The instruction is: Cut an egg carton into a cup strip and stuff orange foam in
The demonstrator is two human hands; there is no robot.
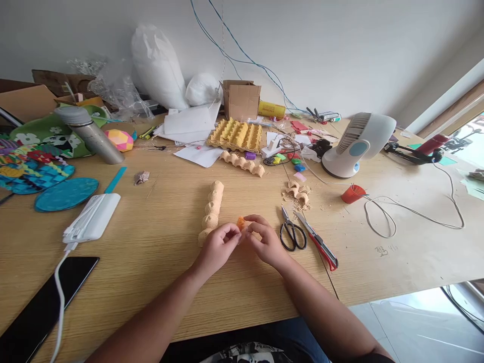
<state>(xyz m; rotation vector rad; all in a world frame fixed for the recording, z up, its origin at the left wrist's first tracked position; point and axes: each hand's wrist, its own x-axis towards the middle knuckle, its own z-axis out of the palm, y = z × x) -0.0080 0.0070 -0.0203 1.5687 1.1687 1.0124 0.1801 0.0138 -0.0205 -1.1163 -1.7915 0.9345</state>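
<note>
A small orange piece (241, 222) sits between my two hands at the middle of the table; its kind is hard to make out. My left hand (220, 245) pinches it with thumb and forefinger. Closed on the other side of it is my right hand (267, 244), fingertips nearly meeting the left ones. Just behind my left hand lies a tan strip of egg carton (214, 204), bumps up, its near end partly hidden. To the right of my right hand rest black-handled scissors (290, 232) and a red utility knife (320, 244).
Further back are another carton strip (242, 163), a yellow egg tray (235, 135) and cut carton scraps (299, 192). At right stand a white fan (357, 146) and a red cup (352, 194). A power bank (94, 217), tablet-like black device (49, 302) and steel flask (94, 138) occupy the left.
</note>
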